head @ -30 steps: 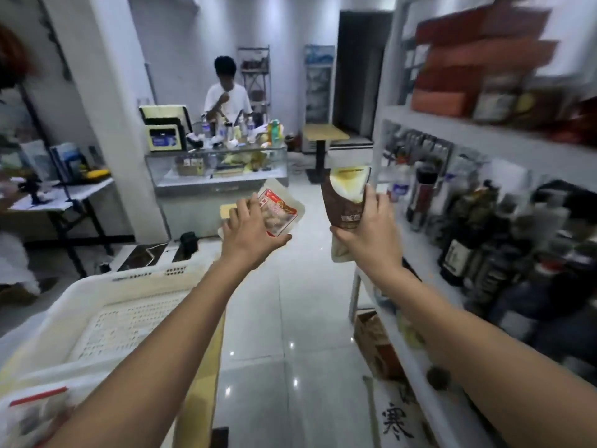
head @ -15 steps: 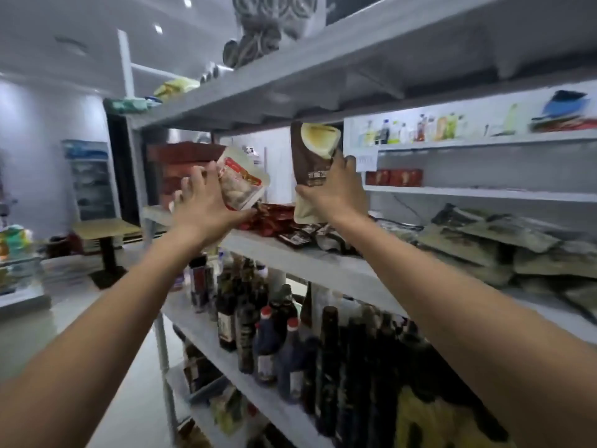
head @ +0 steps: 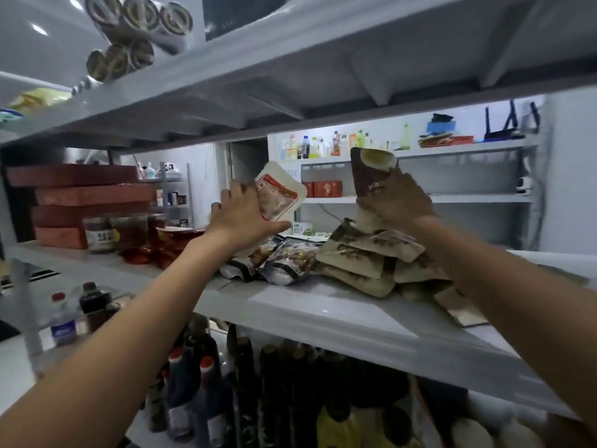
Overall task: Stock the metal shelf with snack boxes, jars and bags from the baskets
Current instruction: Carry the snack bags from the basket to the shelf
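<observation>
Both hands reach up: left [head: 240, 218] grips white pouch [head: 280, 192], right [head: 395, 200] brown bag [head: 371, 171].

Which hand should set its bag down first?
Probably right: the right hand holds the brown bag upright with its bottom at the top of the tan bag stack; the left hand holds its white pouch tilted above the dark pouches.

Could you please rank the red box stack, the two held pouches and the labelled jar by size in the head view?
1. stack of red boxes
2. white pouch and brown pouch: alike, both partly covered
3. labelled jar
</observation>
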